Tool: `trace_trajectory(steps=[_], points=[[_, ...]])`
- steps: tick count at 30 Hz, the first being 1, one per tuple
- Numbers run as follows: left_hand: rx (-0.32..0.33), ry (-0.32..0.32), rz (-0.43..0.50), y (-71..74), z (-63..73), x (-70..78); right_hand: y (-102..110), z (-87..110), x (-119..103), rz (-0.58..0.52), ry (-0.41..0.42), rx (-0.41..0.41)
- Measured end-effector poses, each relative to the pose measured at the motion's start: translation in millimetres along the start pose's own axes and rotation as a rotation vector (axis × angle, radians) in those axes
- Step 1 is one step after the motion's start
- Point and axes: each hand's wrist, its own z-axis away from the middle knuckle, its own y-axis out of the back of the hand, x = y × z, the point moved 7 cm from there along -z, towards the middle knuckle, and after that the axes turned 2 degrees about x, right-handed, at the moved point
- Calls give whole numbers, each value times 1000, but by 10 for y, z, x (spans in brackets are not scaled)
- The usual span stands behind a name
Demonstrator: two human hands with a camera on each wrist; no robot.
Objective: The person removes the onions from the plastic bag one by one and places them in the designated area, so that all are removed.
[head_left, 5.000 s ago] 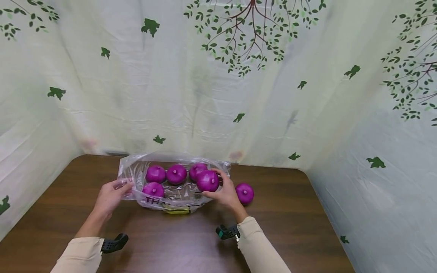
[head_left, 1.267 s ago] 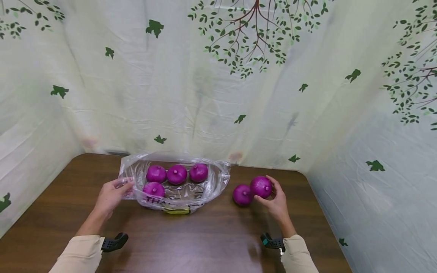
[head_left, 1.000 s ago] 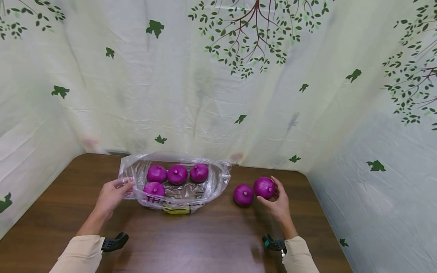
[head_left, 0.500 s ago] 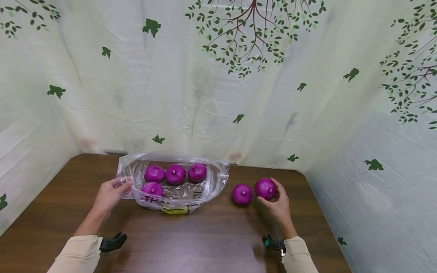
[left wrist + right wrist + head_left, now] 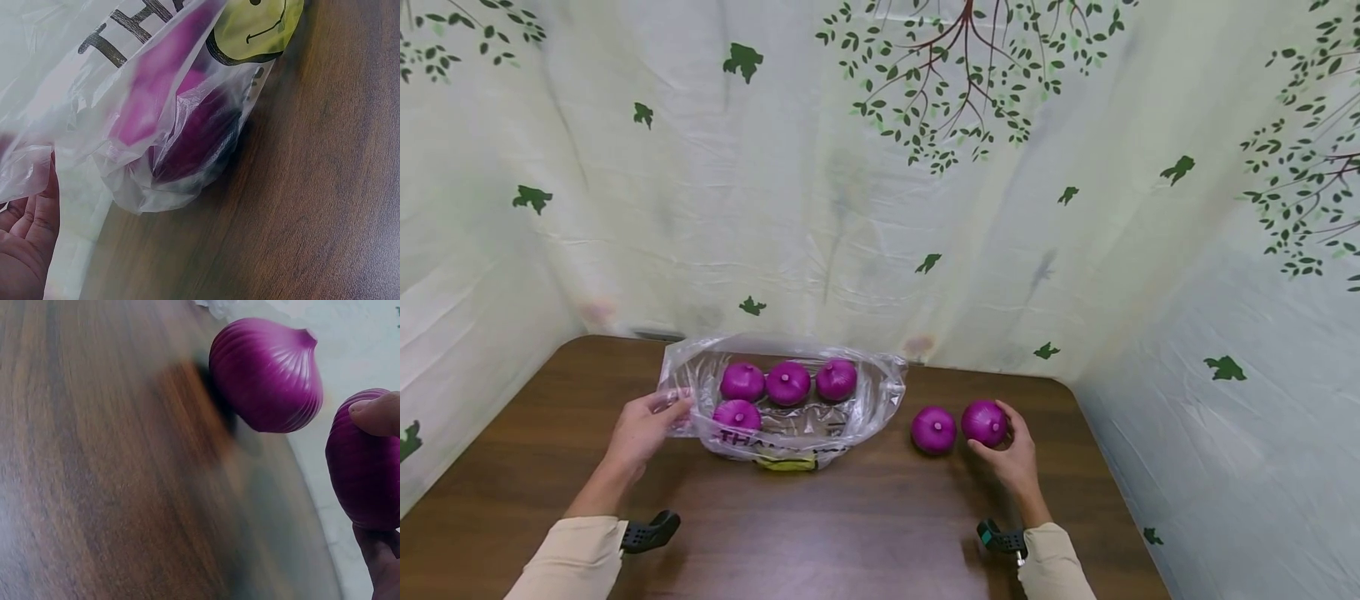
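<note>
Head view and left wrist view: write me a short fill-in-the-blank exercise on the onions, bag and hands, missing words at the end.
Inside the plastic bag lie ____ purple onions.
The person's ____ hand pinches the bag's edge.
Outside the bag there are ____ onions, counting the held onion in the right hand.
In the left wrist view, the smiley face printed on the bag is ____.

Missing words: four; left; two; yellow.

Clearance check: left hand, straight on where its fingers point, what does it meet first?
The left hand pinches the plastic bag, so the bag's side comes first. Past that, the near-left purple onion inside looks next in line, though depth is hard to judge.
</note>
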Motion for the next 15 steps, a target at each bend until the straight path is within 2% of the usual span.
trace_trajectory(steps=[5,15], points=[[9,-23,7,-9,-14,23,-6,-7,67,8,-21,1],[-2,-14,19,-29,-14,14,-10,-4,174,22,-56,9]])
